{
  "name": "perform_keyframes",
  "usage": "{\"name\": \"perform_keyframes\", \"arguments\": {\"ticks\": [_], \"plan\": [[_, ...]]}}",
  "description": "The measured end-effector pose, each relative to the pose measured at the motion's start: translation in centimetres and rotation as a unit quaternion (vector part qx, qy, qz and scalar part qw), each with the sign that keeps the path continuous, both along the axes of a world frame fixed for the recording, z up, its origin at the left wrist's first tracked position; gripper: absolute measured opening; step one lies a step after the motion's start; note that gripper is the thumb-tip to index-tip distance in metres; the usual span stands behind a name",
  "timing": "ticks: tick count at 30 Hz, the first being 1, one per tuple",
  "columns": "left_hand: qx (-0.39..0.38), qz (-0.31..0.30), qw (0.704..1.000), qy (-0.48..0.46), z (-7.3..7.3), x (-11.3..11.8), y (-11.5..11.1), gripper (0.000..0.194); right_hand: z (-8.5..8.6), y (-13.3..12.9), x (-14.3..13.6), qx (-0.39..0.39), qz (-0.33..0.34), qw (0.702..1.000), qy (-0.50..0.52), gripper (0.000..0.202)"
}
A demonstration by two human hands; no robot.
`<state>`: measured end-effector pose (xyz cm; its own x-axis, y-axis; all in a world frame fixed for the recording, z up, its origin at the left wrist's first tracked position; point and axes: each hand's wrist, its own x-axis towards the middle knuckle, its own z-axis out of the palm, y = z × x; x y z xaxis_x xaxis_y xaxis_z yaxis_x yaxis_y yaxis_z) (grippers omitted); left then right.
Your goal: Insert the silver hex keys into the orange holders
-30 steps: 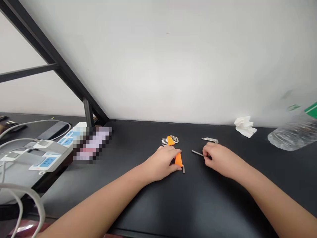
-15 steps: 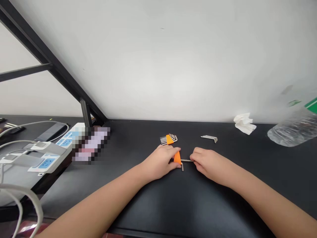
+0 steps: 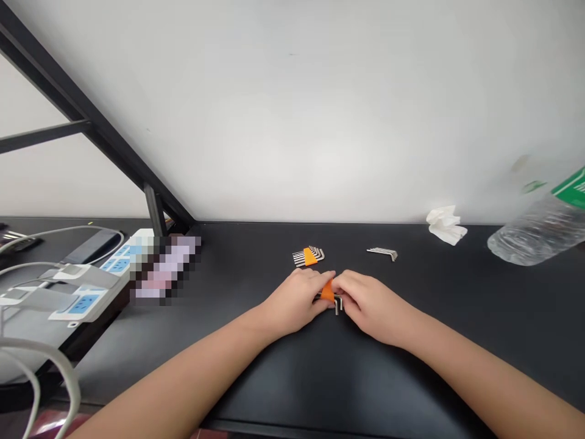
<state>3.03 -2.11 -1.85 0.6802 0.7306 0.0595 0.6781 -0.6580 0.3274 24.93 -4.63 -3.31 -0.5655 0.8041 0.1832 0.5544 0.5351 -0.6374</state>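
My left hand (image 3: 304, 300) is closed around an orange hex key holder (image 3: 328, 291), thumb and fingers on its two edges. Two bent hex keys (image 3: 338, 303) stick out of the holder's right side, their short arms pointing toward me. Against that side, my right hand (image 3: 365, 305) is closed, its fingertips at the second hex key and partly hiding it. Just beyond my hands lies another orange holder (image 3: 311, 256) filled with several hex keys. Farther right, a small group of loose hex keys (image 3: 382, 252) rests on the black table.
A crumpled white tissue (image 3: 446, 225) lies near the wall, and a clear plastic bottle (image 3: 534, 235) lies at the right. On the left are a white power strip (image 3: 103, 274) with plugs and cables, a phone (image 3: 94, 246) and a black metal frame (image 3: 155, 207).
My right hand has moved left to the holder, pushing a hex key into it; that key's bent end now shows beside the first. The left hand keeps its grip. The view has shifted slightly.
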Motion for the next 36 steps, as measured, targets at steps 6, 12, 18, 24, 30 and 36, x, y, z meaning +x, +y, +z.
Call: {"name": "perform_keyframes", "arguments": {"ticks": [6, 12, 18, 24, 30, 36], "plan": [[-0.006, -0.012, 1.0, 0.015, 0.7, 0.1, -0.1, 0.037, 0.6, 0.2, 0.8, -0.013, 0.005, 1.0, 0.028, 0.014], [0.023, 0.003, 0.999, 0.036, 0.4, -0.8, 0.1, 0.055, -0.5, 3.6, 6.5, 0.093, -0.204, 0.968, -0.116, 0.017], [0.004, 0.01, 1.0, 0.027, 0.4, -1.1, 0.2, 0.055, -2.2, 5.7, 9.2, 0.064, -0.23, 0.953, -0.187, 0.02], [0.005, 0.009, 1.0, 0.016, 0.5, -1.0, 0.2, 0.051, -2.1, 6.0, 8.7, 0.067, -0.231, 0.949, -0.204, 0.023], [-0.002, 0.01, 0.999, 0.034, 0.7, -0.8, 0.2, 0.054, -0.5, 3.7, 5.9, 0.027, -0.129, 0.975, -0.178, 0.018], [-0.005, 0.012, 1.0, 0.017, 0.4, -0.8, 0.1, 0.053, -0.2, 0.6, 1.3, 0.039, 0.005, 0.988, -0.146, 0.017]]}}
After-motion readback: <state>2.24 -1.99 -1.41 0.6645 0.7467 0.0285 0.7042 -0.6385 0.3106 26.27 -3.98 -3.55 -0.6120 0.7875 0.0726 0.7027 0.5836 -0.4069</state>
